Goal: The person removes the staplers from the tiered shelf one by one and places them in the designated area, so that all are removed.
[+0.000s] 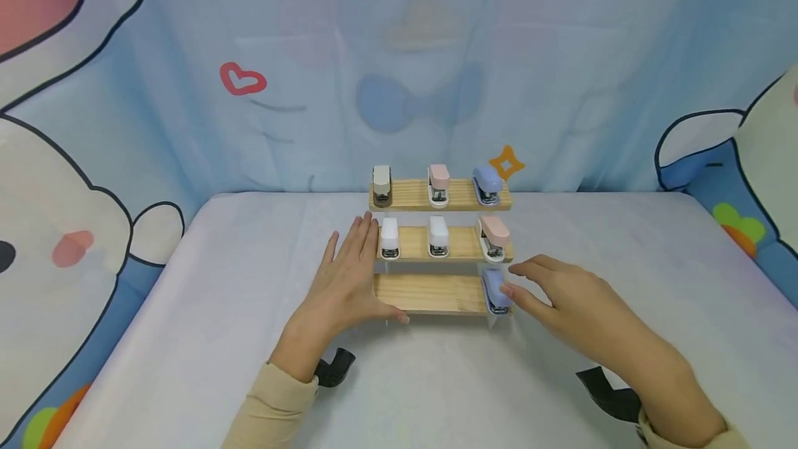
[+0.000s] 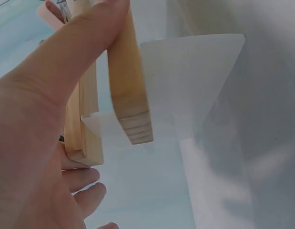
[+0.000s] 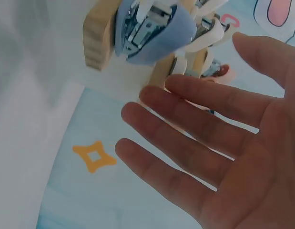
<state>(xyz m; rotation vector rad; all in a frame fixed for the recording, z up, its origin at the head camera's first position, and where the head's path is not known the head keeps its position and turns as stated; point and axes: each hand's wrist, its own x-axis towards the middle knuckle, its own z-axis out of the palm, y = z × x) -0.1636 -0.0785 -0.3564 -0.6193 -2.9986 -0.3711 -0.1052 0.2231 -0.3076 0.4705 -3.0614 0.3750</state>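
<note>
A three-tier display rack with wooden shelves [image 1: 430, 294] and clear side supports [image 2: 190, 81] stands on the table. At its left end is my left hand [image 1: 346, 283], fingers straight along the middle shelf [image 1: 414, 244] and thumb against the bottom shelf's front edge. To the rack's right hovers my right hand [image 1: 564, 300], fingers spread and holding nothing. Its thumb is close to a purple mini stapler [image 1: 495, 291] on the bottom shelf's right end. On the middle shelf sit a white stapler [image 1: 389, 238], another white stapler [image 1: 438, 236] and a pink stapler [image 1: 494, 238].
Along the top shelf [image 1: 408, 194] stand a grey-white stapler [image 1: 382, 184], a pink stapler [image 1: 439, 184] and a purple stapler [image 1: 488, 183]. A white cloth covers the table [image 1: 249, 262]. Behind it hangs a blue cartoon curtain [image 1: 299, 123].
</note>
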